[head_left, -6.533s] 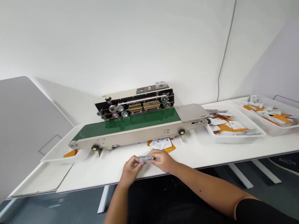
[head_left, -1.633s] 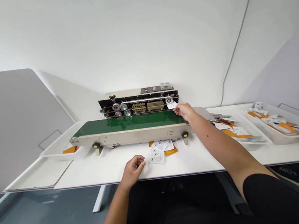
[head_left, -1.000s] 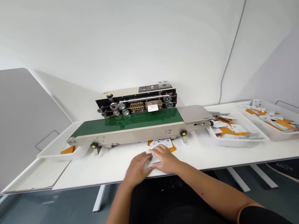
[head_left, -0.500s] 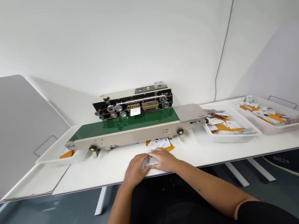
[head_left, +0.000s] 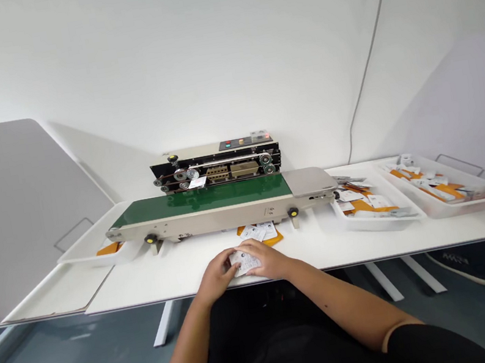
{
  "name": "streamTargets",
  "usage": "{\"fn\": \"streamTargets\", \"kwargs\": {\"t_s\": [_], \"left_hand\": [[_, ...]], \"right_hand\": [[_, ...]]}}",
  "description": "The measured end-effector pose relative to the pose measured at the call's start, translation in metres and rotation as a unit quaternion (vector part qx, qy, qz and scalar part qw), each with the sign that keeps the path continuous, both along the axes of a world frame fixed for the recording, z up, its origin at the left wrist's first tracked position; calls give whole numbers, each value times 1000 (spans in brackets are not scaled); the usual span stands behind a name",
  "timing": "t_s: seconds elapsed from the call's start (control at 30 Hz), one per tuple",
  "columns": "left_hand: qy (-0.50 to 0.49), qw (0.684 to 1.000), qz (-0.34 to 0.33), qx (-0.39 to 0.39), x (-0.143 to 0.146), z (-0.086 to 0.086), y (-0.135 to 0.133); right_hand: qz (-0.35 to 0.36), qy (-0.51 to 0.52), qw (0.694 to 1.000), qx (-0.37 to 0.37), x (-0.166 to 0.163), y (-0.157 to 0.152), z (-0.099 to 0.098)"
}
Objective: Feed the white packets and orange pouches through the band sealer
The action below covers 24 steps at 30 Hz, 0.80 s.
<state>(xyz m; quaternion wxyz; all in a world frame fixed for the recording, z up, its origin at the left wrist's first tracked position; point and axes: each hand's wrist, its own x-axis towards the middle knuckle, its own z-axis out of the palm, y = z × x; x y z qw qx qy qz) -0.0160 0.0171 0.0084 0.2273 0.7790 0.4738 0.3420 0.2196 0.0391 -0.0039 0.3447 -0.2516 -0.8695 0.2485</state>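
Note:
Between both hands, just above the table's front edge, is a small white printed packet [head_left: 245, 261]. My left hand [head_left: 217, 277] is closed on its left side, thumb on the front. My right hand [head_left: 268, 259] grips its right side with the fingers over the top. Beyond the hands, white printed packets [head_left: 258, 231] and an orange one [head_left: 274, 239] lie partly under the conveyor. A band sealer [head_left: 216, 164] with rollers stands behind the green conveyor belt [head_left: 208, 199]. One white packet [head_left: 197, 182] sits in the sealer near its left rollers.
Two white bins of orange and white packets, a nearer bin [head_left: 377, 224] and a farther bin [head_left: 465, 207], stand at the right. Another bin [head_left: 88, 259] with an orange packet is at the left. A metal plate [head_left: 310, 181] covers the conveyor's right end.
The packet in the sealer has travelled left along the rollers. In my hands, the held packet now shows more of its printed face as the fingers have shifted.

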Motion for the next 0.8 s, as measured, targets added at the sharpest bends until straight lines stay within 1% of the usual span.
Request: {"fn": "streamTargets", "kwargs": {"t_s": [0.17, 0.3, 0.37, 0.47, 0.6, 0.8], "left_hand": [[-58, 997, 34, -47, -3, 0, 1], [-122, 989, 69, -55, -8, -6, 5], [-152, 984, 74, -63, -10, -9, 5], [-181, 978, 67, -78, -10, -11, 5], [-198, 975, 54, -84, -9, -8, 3], [-164, 981, 16, -98, -9, -5, 1]], "right_hand": [[2, -13, 1000, 2, -1, -3, 2], [-35, 9, 999, 2, -1, -1, 0], [-54, 9, 998, -8, -1, 0, -1], [-67, 4, 997, -28, -1, 0, -1], [-92, -3, 994, -64, 0, -1, 2], [-73, -13, 988, -132, 3, -1, 6]]}}
